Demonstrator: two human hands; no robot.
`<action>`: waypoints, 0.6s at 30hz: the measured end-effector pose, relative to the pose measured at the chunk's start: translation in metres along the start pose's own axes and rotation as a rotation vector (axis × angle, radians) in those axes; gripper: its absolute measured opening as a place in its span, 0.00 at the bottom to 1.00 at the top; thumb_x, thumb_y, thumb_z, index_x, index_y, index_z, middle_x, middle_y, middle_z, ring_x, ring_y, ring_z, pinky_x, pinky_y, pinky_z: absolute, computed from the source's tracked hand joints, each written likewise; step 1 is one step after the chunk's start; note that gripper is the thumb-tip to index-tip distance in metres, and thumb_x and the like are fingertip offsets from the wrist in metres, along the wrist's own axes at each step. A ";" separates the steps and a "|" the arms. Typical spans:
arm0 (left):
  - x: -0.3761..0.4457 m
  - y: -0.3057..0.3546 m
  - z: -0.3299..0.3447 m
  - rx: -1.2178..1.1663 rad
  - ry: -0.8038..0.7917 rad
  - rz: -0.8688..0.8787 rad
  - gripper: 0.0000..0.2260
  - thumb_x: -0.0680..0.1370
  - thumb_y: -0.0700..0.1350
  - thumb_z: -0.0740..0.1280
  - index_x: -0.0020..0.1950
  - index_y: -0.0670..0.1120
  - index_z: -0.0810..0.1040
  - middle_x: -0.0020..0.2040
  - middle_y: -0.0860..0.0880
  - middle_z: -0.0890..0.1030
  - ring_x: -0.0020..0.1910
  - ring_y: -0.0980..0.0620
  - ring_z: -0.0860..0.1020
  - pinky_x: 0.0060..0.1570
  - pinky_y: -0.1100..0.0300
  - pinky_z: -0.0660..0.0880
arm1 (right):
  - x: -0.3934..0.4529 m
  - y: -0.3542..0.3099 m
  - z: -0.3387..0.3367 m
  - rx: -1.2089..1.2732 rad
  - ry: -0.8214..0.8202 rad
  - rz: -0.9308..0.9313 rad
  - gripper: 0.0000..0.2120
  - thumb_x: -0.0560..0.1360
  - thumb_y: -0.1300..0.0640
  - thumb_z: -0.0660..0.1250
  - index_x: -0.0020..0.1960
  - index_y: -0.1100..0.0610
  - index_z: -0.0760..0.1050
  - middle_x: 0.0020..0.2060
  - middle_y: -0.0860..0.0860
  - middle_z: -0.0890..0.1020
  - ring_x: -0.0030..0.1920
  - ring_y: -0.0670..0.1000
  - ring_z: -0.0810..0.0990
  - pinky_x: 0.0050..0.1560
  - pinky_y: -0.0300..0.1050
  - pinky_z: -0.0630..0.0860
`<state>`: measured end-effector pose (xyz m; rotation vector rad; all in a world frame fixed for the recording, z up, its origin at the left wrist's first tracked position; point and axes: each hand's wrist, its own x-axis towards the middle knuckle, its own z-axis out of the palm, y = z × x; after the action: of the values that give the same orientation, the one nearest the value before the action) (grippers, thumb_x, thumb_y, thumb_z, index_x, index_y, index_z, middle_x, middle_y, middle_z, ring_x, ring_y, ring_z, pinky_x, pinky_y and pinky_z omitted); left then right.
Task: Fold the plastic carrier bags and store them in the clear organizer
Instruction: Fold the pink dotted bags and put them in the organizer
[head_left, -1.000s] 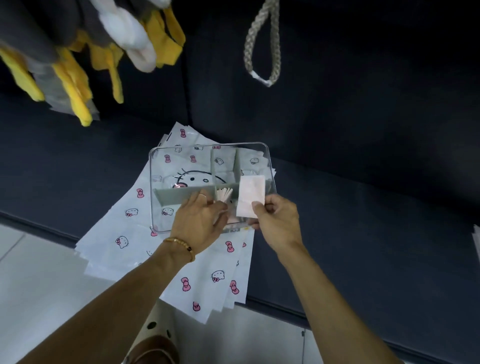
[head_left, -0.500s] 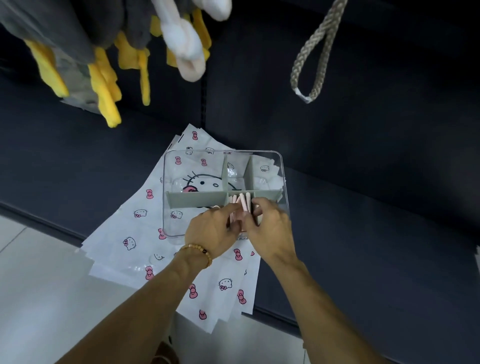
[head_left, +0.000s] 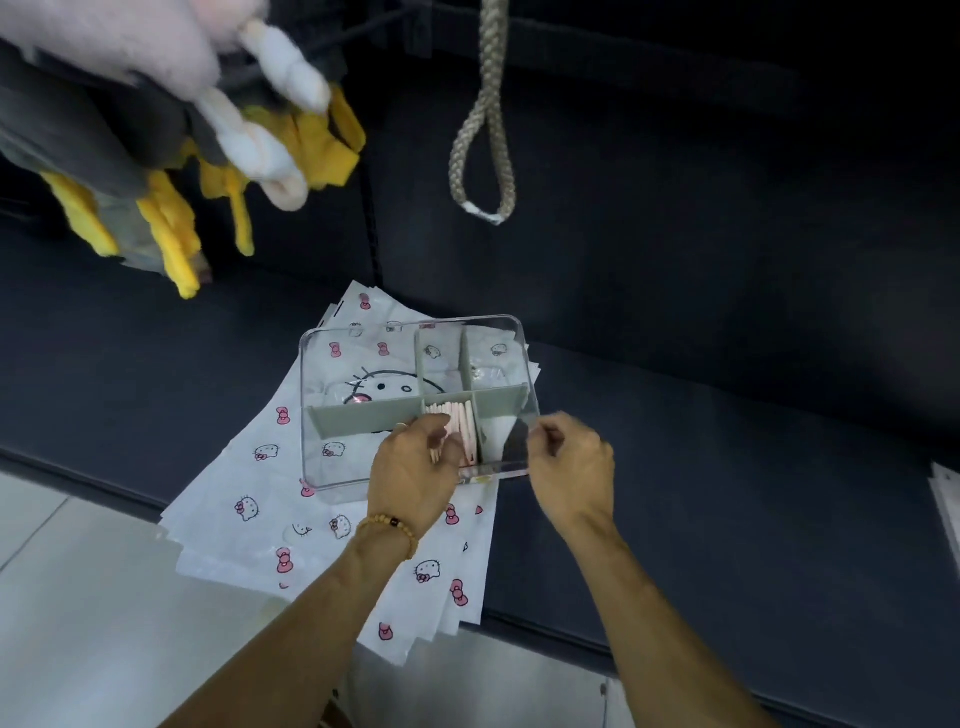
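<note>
A clear organizer (head_left: 332, 415) with grey dividers (head_left: 363, 418) is seen resting on a spread stack of white carrier bags (head_left: 249, 499) printed with pink bows and cat faces, which lie on a dark shelf surface (head_left: 727, 493) and overhang its near edge above a pale floor (head_left: 78, 597). The organizer is split into several compartments; through its clear base a larger cat face print on the top bag can be made out. In the narrow near-middle compartment a row of folded bags (head_left: 460, 421) is stood on edge, packed side by side, white and pale pink. The left hand (head_left: 415, 473) is laid over the near wall of the organizer, its fingers curled against the near ends of the folded bags — the thumb appears to press them from the left, though whether they are truly pinched cannot be told. A beaded bracelet (head_left: 389, 527) is worn on the left wrist. The right hand (head_left: 571, 467) is held just right of the organizer's near-right corner, blurred, with fingers loosely curled; the fingertips are close to the clear wall, and it cannot be told whether the wall is gripped or only touched. The near-right compartment holds nothing that can be made out beyond a dark reflection. Far above, a loop of braided rope (head_left: 483, 150) is hung against the dark back panel, and at the far left plush toys (head_left: 171, 145) in grey, yellow and white are hung. At the right edge a sliver of white sheets (head_left: 948, 499) is visible.
</note>
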<state>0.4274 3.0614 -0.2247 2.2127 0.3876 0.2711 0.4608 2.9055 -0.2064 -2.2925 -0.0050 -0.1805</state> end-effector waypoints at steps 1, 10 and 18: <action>-0.005 0.011 0.004 -0.060 0.016 -0.026 0.11 0.77 0.44 0.65 0.58 0.45 0.79 0.50 0.47 0.81 0.50 0.50 0.78 0.54 0.57 0.75 | 0.000 0.008 -0.014 0.057 0.044 0.062 0.06 0.76 0.59 0.65 0.45 0.54 0.80 0.38 0.46 0.83 0.38 0.47 0.81 0.41 0.44 0.78; -0.089 0.131 0.120 -0.578 -0.238 -0.185 0.08 0.79 0.41 0.64 0.57 0.46 0.78 0.49 0.54 0.80 0.51 0.55 0.78 0.58 0.55 0.75 | -0.032 0.149 -0.182 0.220 0.340 0.490 0.10 0.80 0.54 0.59 0.56 0.56 0.76 0.45 0.49 0.81 0.49 0.53 0.80 0.48 0.43 0.72; -0.175 0.225 0.284 -0.449 -0.632 0.022 0.11 0.79 0.45 0.64 0.62 0.48 0.74 0.59 0.51 0.77 0.54 0.60 0.76 0.49 0.74 0.72 | -0.097 0.319 -0.330 -0.074 0.469 0.743 0.18 0.80 0.51 0.58 0.65 0.58 0.73 0.62 0.58 0.76 0.58 0.60 0.77 0.57 0.47 0.71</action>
<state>0.3980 2.6603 -0.2323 1.7407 -0.0477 -0.3053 0.3426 2.4527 -0.2403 -2.1156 1.0828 -0.3204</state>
